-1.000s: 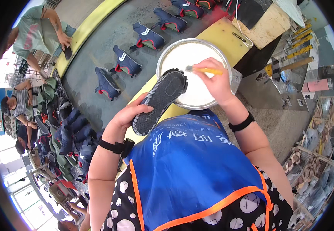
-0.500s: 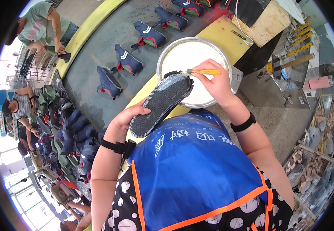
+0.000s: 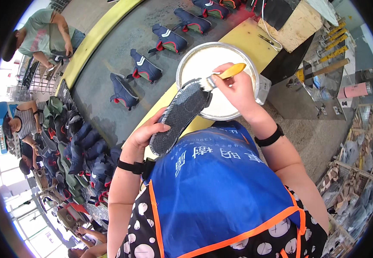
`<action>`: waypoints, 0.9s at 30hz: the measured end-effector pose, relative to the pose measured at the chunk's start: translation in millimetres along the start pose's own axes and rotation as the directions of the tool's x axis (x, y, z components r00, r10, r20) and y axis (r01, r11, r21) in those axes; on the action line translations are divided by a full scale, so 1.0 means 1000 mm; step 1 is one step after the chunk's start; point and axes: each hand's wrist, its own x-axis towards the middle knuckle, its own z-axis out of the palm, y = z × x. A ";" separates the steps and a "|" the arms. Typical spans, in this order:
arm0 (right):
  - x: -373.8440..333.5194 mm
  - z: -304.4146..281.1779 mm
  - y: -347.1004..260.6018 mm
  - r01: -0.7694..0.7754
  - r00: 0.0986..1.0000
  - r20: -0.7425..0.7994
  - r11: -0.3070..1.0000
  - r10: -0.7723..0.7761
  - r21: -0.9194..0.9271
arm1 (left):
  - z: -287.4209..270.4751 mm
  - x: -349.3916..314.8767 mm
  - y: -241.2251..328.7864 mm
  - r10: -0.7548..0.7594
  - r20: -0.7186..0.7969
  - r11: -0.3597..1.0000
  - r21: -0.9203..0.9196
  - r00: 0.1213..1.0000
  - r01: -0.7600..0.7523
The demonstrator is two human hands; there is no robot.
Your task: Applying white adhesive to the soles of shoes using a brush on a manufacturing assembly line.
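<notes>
My left hand (image 3: 149,130) grips a dark shoe upper by its heel end, with the stitched grey fabric underside (image 3: 181,115) turned up. A wet sheen lies on the toe half of that underside. In my right hand (image 3: 239,91) is a paintbrush (image 3: 234,69) with a yellow handle, held between thumb and fingers. Its white-coated bristles touch the edge of the underside near the toe. Beneath the brush and toe stands a round metal basin (image 3: 255,69) of creamy white liquid. The rest of the upper is hidden below its underside.
Several navy shoe uppers (image 3: 145,69) stand in a row on the dark conveyor belt (image 3: 100,60) beyond a yellow ledge (image 3: 255,36). Piled uppers (image 3: 72,146) lie at the left, where co-workers handle pieces. A metal cabinet (image 3: 311,105) stands at the right.
The brush handle has swung upward as its bristles spread against the toe edge. My left hand has turned the shoe upper a little steeper. A co-worker at the far left has shifted their hands.
</notes>
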 end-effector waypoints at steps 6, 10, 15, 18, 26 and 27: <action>-0.009 0.011 -0.001 -0.063 0.997 -0.044 0.983 0.056 -0.170 | 0.002 -0.002 -0.004 0.078 -0.068 0.994 -0.072 0.995 -0.083; -0.002 0.015 -0.011 -0.022 0.993 -0.117 0.991 0.006 -0.135 | 0.001 -0.004 -0.005 0.121 -0.088 0.993 0.015 0.989 -0.120; -0.010 0.029 -0.004 -0.045 0.982 -0.188 0.984 0.011 -0.175 | 0.000 -0.002 -0.006 0.181 -0.085 0.984 0.014 0.980 -0.180; -0.028 0.037 -0.017 -0.048 0.992 -0.116 0.997 0.041 -0.059 | 0.004 -0.001 -0.008 0.176 -0.152 0.984 0.008 0.973 -0.177; -0.038 0.041 -0.042 -0.078 0.997 -0.026 0.996 0.079 0.034 | 0.007 -0.004 -0.004 0.269 -0.218 0.956 0.179 0.938 -0.232; -0.034 0.040 -0.038 -0.081 0.996 -0.031 0.996 0.082 0.030 | 0.006 -0.006 -0.002 0.266 -0.211 0.957 0.178 0.940 -0.231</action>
